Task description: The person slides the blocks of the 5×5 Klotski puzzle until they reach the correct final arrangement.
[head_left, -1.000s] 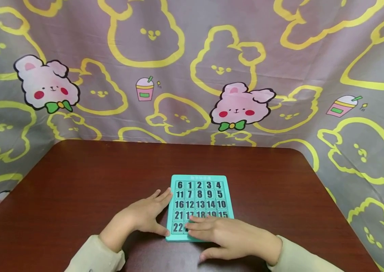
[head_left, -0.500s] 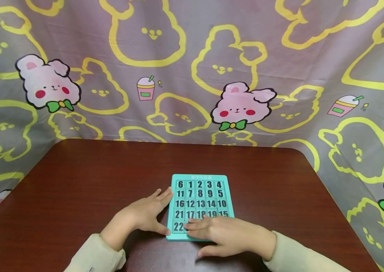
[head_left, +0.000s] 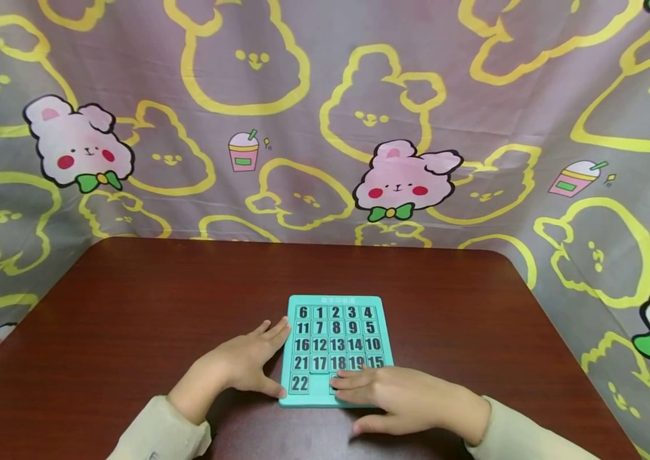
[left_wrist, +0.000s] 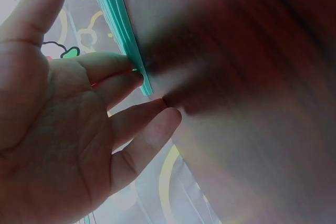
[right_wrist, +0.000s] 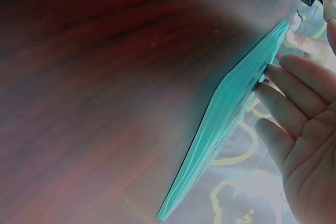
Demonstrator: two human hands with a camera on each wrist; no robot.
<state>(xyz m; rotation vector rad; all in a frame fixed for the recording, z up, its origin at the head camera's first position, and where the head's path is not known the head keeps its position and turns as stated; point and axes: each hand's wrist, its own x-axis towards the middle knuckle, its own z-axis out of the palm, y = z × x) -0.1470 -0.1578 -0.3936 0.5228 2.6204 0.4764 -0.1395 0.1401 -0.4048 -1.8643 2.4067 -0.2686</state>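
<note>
A teal number sliding puzzle (head_left: pixel 337 300) lies flat on the table, with black numbers on its tiles. In the bottom row, a bare gap (head_left: pixel 319 383) shows to the right of tile 22 (head_left: pixel 299 384). My left hand (head_left: pixel 238 364) steadies the puzzle's left side, fingertips along the edge and thumb at the near corner. Over the lower right part my right hand (head_left: pixel 402 399) lies with extended fingers on the bottom row, hiding most tiles there. Its thumb stays off the puzzle, toward the near side. From the right wrist, the puzzle's teal edge (right_wrist: pixel 226 98) shows beside the extended fingers (right_wrist: pixel 283 103).
The dark red-brown wooden table (head_left: pixel 186 275) extends around the puzzle on all sides. A grey curtain (head_left: pixel 301 134) with yellow bunny outlines hangs behind it and along both sides.
My right hand has slid to the right along the bottom row, and a gap now shows beside tile 22. The left hand keeps its place at the puzzle's edge.
</note>
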